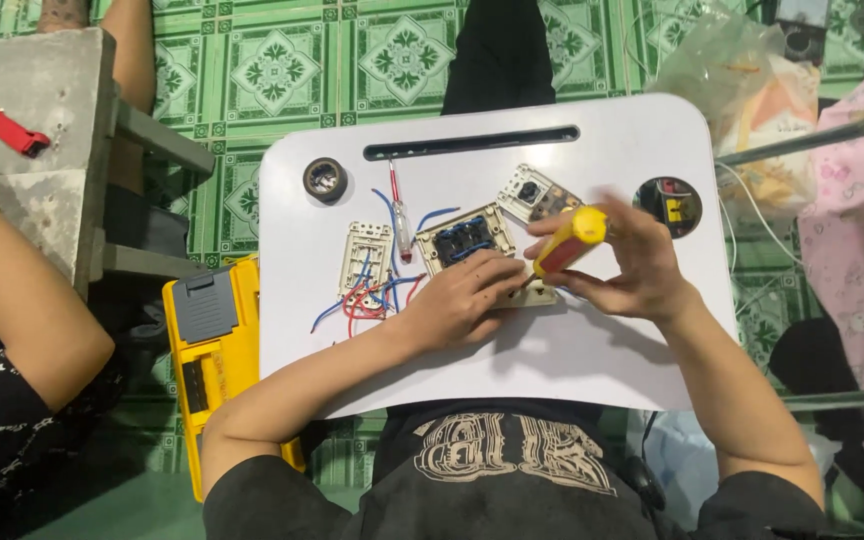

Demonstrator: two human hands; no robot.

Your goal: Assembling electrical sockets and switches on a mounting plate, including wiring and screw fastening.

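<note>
My right hand (624, 258) grips a screwdriver with a yellow and red handle (570, 240), tip angled down toward a beige switch plate (538, 296). My left hand (464, 298) presses on that plate and holds it steady on the white lap table (512, 360). Just behind my hands lies a switch module with dark blue rockers (464, 238). Left of it sits another switch backplate (365, 254) with red and blue wires (362, 300) spilling toward me. A small tester screwdriver (399, 222) lies between them.
A third switch part (535, 194) lies further back, a roll of black tape (325, 179) at the table's left. A yellow toolbox (214, 350) stands on the green tiled floor. Another person's arm (12, 300) is at left, near a red knife (7, 128). Plastic bags (752, 90) lie right.
</note>
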